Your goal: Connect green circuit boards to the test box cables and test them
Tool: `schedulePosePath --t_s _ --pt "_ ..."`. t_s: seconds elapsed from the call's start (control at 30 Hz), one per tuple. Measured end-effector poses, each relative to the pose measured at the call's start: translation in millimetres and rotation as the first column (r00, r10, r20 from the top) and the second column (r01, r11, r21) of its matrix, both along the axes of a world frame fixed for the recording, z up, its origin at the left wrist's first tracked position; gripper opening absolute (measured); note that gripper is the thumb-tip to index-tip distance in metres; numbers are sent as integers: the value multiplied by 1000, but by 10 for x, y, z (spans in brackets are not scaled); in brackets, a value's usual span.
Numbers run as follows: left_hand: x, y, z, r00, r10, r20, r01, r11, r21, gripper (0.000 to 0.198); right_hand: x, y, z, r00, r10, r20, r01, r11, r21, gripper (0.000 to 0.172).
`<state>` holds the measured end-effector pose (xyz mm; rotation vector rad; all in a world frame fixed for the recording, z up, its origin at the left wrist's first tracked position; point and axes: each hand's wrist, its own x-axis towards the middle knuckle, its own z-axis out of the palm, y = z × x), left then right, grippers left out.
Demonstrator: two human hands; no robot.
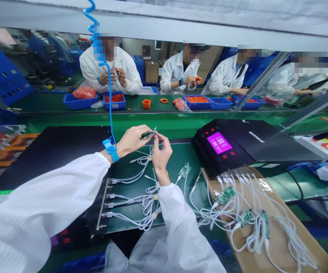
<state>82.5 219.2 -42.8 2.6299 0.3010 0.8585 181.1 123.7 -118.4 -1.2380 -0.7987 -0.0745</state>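
Note:
My left hand (134,139), with a blue wrist strap (111,150) around its wrist, grips a small dark circuit board (147,134). My right hand (161,149) is pinched at the board's right end, its thumb and fingertips pressed together there. Whether a cable plug sits between those fingers is too small to make out. Both hands are raised over the green mat. Below them lie bundled white cables (151,204), plugged into the black box at the left. Right of my right hand, a green circuit board (184,170) rests on the mat with a white cable attached.
A black tester (223,146) with a lit magenta screen stands at the right. White cables run from it to several green boards (225,196) on cardboard. A black box (47,163) fills the left. Co-workers sit behind blue bins (114,101). A coiled blue cord (110,94) hangs down to my wrist.

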Motion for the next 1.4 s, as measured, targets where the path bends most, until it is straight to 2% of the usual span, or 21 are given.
schedulePosePath --t_s 0.17,0.23,0.33,0.4,0.57,0.7,0.93,1.3,1.4 --pt "8 -66 48 998 35 44 -28 990 -140 27 31 -26 9 1000 -3 -13 3 1000 -22 33" --pt "4 -99 82 998 59 37 -47 962 -269 31 41 -40 21 1000 -14 3 14 1000 -8 32" --pt "-4 -131 134 997 71 -6 -64 855 -515 40 52 -64 44 999 -30 42 29 1000 9 30" --pt "-8 -128 155 997 62 -38 -72 791 -608 43 55 -83 64 997 -42 68 41 999 5 29" --pt "4 -62 119 999 39 -10 -34 683 -729 46 45 -139 105 985 -81 152 84 996 -8 27" --pt "12 -26 79 1000 -6 -11 -5 609 -793 62 43 -166 89 984 -63 166 69 997 -29 27" --pt "-8 -64 135 994 -53 -90 -44 574 -818 63 68 -163 -11 995 96 13 -95 995 -36 25" --pt "-29 -113 214 989 -88 -122 -55 542 -839 63 114 -276 17 985 70 158 -63 997 -49 22" --pt "-26 -84 160 985 -103 -139 -57 567 -821 59 88 -284 -3 985 69 159 -55 995 -89 23"
